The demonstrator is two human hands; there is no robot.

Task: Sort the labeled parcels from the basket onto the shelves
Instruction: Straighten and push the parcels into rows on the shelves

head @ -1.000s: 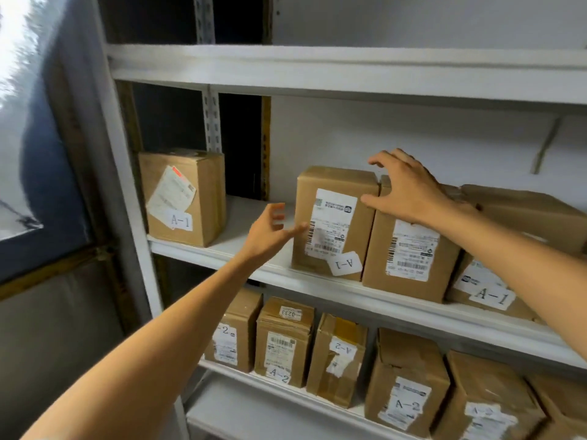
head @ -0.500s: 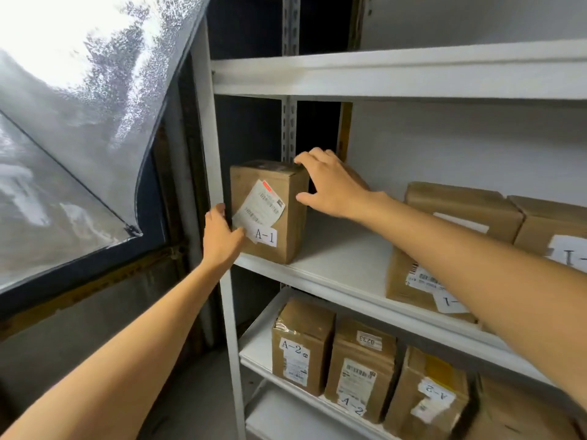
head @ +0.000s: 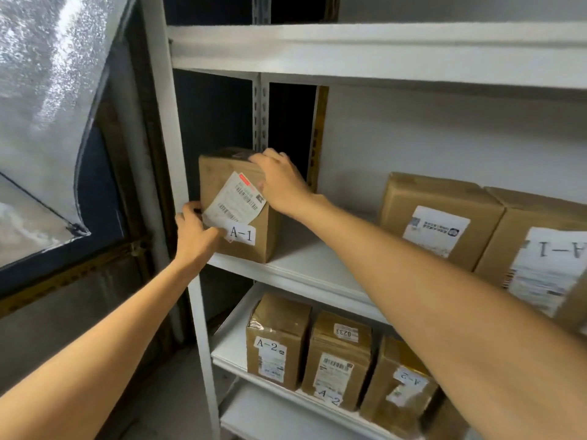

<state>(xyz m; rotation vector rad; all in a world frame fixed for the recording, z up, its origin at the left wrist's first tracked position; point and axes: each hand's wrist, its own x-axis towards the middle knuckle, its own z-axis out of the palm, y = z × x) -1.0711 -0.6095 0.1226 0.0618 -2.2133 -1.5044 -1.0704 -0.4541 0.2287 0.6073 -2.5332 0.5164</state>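
Bare board on the middle shelf [head: 305, 265] between the A-1 parcel [head: 235, 214] at the left end and the next parcel [head: 441, 217] to the right, crossed only by the right forearm. Open height above the parcel tops up to the upper shelf [head: 349, 49]. Blocked on the left by the white corner post [head: 165, 154], just beside the A-1 parcel, with the left hand [head: 193, 231] at that corner. Lower shelf [head: 228, 360] crowded with A-2 parcels [head: 276, 341] side by side; bare strip only at its left end.

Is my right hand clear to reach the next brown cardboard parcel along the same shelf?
Probably, once it lets go: the right hand grips the leftmost brown cardboard A-1 parcel, and only bare white shelf lies between that and the next parcel.
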